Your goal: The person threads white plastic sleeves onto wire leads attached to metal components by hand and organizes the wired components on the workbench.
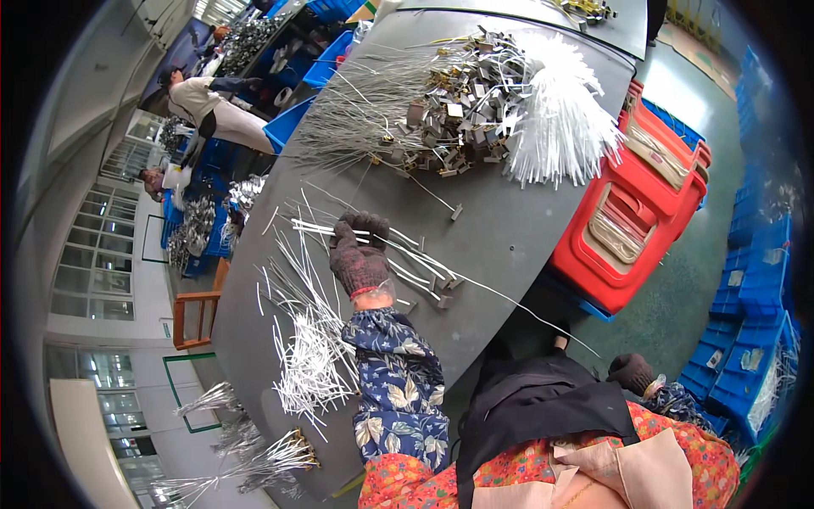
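My left hand, in a dark knitted glove, is closed around several white-sleeved wires above the grey table. Small metal blocks sit at the wires' ends, right of the hand. One long thin wire stretches from there past the table edge towards my right side. My right hand, also gloved, is curled up off the table, low at the right; its fingertips are hidden, so what it holds, if anything, does not show. Loose white sleeves lie in a pile beside my left forearm.
Across the grey table lies a heap of wired metal blocks, with a white sleeve bundle beside it. Red bins stand off the right edge; blue crates are stacked farther right. A person stands at the far left.
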{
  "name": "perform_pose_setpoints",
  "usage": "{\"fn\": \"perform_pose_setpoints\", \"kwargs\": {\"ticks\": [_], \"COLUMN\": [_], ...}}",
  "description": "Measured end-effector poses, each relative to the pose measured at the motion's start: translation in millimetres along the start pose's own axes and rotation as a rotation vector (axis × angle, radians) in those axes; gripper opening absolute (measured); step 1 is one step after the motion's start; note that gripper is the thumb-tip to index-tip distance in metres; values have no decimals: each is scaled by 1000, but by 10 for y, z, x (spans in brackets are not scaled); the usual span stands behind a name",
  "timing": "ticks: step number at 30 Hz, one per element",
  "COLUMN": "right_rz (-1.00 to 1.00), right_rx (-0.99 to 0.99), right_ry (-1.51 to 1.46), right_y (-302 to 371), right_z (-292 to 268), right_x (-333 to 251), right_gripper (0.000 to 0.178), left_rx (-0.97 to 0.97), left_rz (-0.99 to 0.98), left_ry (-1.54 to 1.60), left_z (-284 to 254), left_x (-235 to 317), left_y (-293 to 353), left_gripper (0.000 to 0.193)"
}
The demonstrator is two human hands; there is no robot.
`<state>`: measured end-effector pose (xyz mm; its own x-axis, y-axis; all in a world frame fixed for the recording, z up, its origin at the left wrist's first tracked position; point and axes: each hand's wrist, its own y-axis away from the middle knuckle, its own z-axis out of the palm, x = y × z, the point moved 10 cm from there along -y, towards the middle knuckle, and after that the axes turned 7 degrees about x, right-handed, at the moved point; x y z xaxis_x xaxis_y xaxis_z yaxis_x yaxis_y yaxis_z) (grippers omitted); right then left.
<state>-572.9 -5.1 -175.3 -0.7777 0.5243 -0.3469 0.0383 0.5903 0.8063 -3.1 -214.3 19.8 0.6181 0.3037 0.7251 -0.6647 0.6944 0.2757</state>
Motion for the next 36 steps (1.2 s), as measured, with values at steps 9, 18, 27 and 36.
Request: {"fn": "perform_pose_setpoints", "kwargs": {"ticks": [9,18,27,36], "right_rz": [-66,3,-79,-151], "right_rx": [33,24,12,60], "right_ry": [32,-52,-12,27], "right_y": [-56,-148,-120,-126], "right_z": [-41,-12,-63,-32], "right_x": [-43,59,-162,-89], "right_gripper": [31,26,31,26], "left_rx": [-82,-12,-74,7], "left_rz": [-353,-22,18,-35], "left_ry": [-41,-122,-175,-75], "left_z": [-28,-228,-144,-498], "left_x": [-679,45,66,-19], "left_y": [395,69,165,129], "left_gripper": [19,24,20,19]}}
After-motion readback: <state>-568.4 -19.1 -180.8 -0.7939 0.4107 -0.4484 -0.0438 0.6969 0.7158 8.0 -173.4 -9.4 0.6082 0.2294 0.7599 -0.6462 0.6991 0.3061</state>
